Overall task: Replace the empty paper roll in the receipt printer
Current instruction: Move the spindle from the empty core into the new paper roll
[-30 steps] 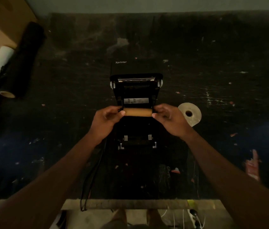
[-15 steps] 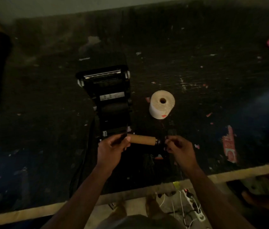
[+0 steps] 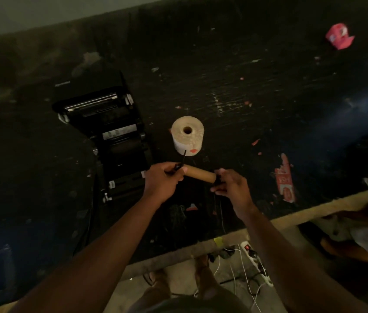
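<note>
Near the worktop's edge, both hands [image 3: 192, 179] pinch the empty core [image 3: 198, 174]; next, free its spindle for the fresh roll [image 3: 187, 135].

Both hands [image 3: 197, 182] hold the empty core [image 3: 199, 173] beside the printer [image 3: 119, 143].

Looks like a dim back-room workshop: scuffed black surface [image 3: 257, 91] littered with paper scraps (red ones too), power strip [image 3: 256, 259] and tangled cables on the floor.
</note>
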